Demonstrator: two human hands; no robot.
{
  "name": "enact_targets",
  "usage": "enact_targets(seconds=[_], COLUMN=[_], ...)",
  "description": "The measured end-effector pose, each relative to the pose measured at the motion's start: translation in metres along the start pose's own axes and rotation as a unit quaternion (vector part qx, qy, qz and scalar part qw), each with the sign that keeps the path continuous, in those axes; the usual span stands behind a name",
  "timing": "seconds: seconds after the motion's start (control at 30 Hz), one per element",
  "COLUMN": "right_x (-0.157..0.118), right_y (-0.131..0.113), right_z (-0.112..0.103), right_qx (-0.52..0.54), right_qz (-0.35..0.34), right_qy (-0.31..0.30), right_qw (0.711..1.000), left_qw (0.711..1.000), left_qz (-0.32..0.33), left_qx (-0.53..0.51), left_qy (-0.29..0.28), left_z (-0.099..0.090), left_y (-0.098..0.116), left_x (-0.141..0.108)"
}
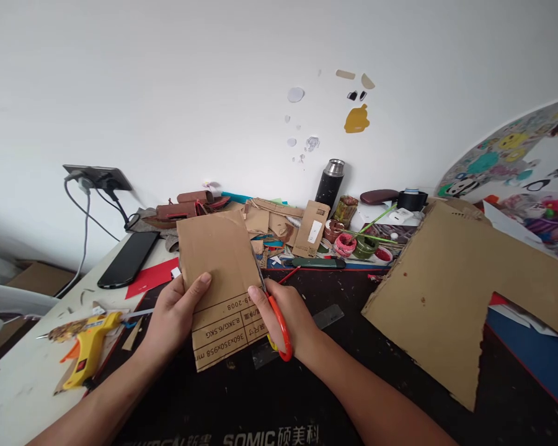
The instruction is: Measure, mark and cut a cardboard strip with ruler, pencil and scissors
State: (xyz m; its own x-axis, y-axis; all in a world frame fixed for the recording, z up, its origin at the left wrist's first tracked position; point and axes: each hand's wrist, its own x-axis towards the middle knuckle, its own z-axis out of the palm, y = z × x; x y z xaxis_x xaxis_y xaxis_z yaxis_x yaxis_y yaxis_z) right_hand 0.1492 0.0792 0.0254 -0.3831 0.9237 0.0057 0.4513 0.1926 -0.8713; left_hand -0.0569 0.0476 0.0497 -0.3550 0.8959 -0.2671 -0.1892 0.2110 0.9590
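A rectangular piece of brown cardboard (pixel 221 254) with printed text on its lower part is held up over a black mat (pixel 190 409). My left hand (pixel 174 313) grips its left edge, thumb on the near face and fingers behind. Around the orange handle of a pair of scissors (pixel 281 328) my right hand (pixel 283 310) is closed. The scissors' blades lie along the cardboard's right edge, mostly out of sight. A bit of yellow on the handle shows below my right thumb.
A yellow glue gun (pixel 90 347) and a black phone (pixel 129 259) lie at left. A large cardboard sheet (pixel 432 279) is at right. Behind stand paint jars (pixel 345 243), a black thermos (pixel 330 183) and cardboard scraps (pixel 270 223). A green utility knife (pixel 318 263) lies before them.
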Motion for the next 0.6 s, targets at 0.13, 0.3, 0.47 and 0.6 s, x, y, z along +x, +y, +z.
enact_targets(seconds=[0.13, 0.3, 0.47, 0.6], right_x=[0.0001, -0.0008, -0.0016, -0.0022], right_y=[0.0000, -0.0016, -0.0040, -0.0037], right_z=[0.0014, 0.0032, 0.0035, 0.0046], right_qx=[-0.014, -0.018, -0.017, -0.015], right_qz=[0.001, 0.007, 0.008, 0.010], right_qy=[0.006, 0.009, 0.012, 0.010], right_qw=[1.000, 1.000, 1.000, 1.000], left_qw=[1.000, 1.000, 1.000, 1.000], left_qz=[0.010, 0.015, 0.016, 0.016], left_qx=[-0.002, -0.007, -0.012, -0.014], left_qy=[-0.001, -0.003, 0.002, 0.005], left_z=[0.0015, 0.0022, 0.0027, 0.0033], left_y=[-0.0004, -0.0004, -0.0015, -0.0017], left_x=[-0.0017, -0.0017, -0.0020, -0.0021])
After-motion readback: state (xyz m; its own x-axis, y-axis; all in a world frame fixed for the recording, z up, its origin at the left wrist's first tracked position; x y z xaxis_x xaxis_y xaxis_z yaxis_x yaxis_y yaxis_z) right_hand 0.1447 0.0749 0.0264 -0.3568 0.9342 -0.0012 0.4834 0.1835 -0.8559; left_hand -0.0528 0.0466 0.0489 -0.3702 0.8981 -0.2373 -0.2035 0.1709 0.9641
